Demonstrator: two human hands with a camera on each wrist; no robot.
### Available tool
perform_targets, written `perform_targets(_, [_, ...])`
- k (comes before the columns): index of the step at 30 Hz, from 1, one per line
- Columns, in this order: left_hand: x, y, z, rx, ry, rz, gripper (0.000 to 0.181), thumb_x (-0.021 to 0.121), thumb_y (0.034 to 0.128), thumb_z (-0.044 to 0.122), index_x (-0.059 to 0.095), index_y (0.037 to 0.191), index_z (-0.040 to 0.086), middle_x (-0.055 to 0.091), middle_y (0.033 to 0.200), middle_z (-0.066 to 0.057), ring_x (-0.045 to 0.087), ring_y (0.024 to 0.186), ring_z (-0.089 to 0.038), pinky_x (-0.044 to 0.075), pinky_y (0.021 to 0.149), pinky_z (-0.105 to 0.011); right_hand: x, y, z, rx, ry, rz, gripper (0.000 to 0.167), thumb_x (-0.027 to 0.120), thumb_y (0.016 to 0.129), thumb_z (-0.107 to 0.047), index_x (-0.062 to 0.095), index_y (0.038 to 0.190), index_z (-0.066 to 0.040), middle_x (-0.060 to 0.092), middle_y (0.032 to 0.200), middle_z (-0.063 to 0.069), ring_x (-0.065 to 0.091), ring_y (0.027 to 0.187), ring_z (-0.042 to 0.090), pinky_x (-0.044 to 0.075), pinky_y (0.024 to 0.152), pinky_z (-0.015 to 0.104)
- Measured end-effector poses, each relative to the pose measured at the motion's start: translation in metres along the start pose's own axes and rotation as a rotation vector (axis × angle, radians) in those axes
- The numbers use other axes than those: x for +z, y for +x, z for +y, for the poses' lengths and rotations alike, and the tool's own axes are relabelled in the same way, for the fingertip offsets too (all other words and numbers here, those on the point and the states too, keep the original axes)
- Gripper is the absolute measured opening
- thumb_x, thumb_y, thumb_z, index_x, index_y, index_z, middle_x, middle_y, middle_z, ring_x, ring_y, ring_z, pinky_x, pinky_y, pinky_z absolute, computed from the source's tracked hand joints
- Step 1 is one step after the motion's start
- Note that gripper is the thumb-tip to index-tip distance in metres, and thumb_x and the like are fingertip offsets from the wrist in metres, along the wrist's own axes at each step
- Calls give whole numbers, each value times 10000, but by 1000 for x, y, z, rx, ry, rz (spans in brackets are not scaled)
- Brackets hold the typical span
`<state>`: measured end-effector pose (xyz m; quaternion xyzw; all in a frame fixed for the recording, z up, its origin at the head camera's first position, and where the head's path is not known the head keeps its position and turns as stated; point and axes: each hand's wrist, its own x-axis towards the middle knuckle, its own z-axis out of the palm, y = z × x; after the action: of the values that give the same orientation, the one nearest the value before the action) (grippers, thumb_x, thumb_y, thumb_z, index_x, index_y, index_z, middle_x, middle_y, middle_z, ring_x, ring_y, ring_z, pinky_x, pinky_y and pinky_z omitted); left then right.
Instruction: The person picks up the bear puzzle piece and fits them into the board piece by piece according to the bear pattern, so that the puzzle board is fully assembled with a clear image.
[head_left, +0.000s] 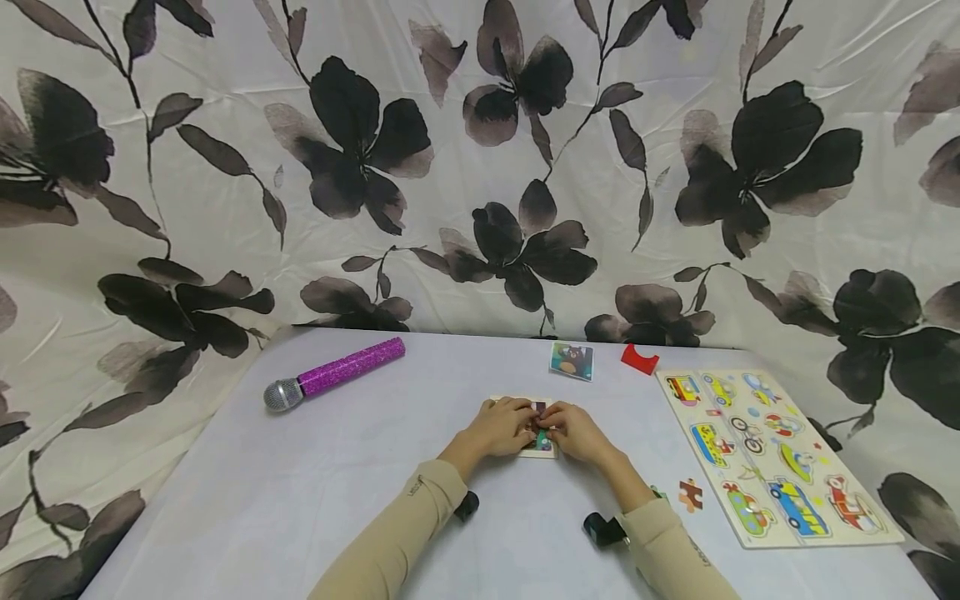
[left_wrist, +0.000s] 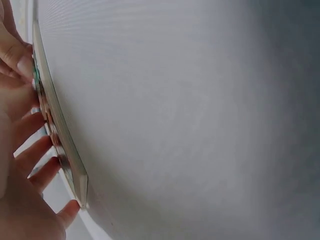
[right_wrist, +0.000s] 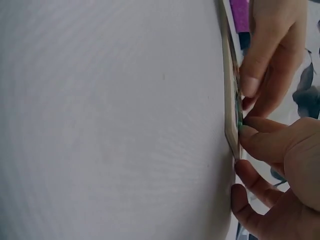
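Note:
A small wooden jigsaw puzzle board [head_left: 547, 453] lies on the white table, largely covered by both hands. My left hand [head_left: 501, 427] rests on its left part; in the left wrist view the spread fingers [left_wrist: 31, 150] touch the pieces and the board's edge [left_wrist: 65, 130]. My right hand [head_left: 576, 432] is at the board's right side. In the right wrist view, its thumb and index finger pinch a puzzle piece [right_wrist: 240, 124] with green on it, down at the board's surface. Most of that piece is hidden by the fingers.
A loose brown jigsaw piece [head_left: 691, 495] lies right of the right sleeve, beside a large vehicle puzzle board [head_left: 780, 467]. Behind the hands are a picture card [head_left: 572, 361] and a red piece [head_left: 640, 359]. A glittery purple microphone [head_left: 337, 373] lies at the back left.

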<state>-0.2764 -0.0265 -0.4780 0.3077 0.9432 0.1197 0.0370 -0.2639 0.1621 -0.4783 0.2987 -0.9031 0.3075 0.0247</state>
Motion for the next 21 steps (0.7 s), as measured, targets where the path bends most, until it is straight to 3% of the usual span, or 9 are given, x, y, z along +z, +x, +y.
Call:
perform_targets(5, [0, 0, 0, 1, -1, 15, 432, 536, 934, 429, 562, 1295, 194, 467, 1402, -9, 403, 1293, -198, 348, 1009, -493, -2, -2, -1, -38, -43, -23, 182, 646, 805, 80, 721, 967, 44, 624, 999, 146, 582, 942, 314, 465, 874, 500])
perform_targets(6, [-8, -3, 5, -24, -8, -8, 424, 576, 922, 386, 567, 1290, 178, 471, 1399, -24, 408, 1292, -212, 348, 1014, -499, -2, -2, -1, -37, -43, -26, 184, 646, 808, 77, 721, 971, 39, 621, 999, 141, 580, 938, 307, 468, 869, 493])
perform_targets(8, [-8, -3, 5, -31, -17, -4, 433, 597, 910, 377, 563, 1293, 176, 468, 1402, -27, 405, 1295, -218, 342, 1019, -502, -2, -2, 0, -27, -25, -26, 187, 641, 807, 80, 718, 974, 40, 612, 990, 140, 577, 900, 274, 491, 831, 446])
perform_targets(14, [-9, -4, 4, -39, -64, -5, 480, 631, 887, 377, 557, 1307, 157, 462, 1409, -39, 395, 1303, -231, 322, 1030, -515, -2, -2, 1, 81, 110, 28, 177, 665, 783, 65, 677, 956, 29, 604, 904, 114, 511, 727, 137, 451, 629, 249])
perform_targets(21, [-10, -4, 6, -56, -102, -40, 525, 658, 866, 383, 546, 1334, 174, 435, 1431, -42, 358, 1329, -256, 290, 1049, -532, -8, -1, 5, 165, 336, 99, 76, 646, 829, 52, 642, 905, 45, 634, 830, 112, 593, 737, 155, 511, 661, 224])
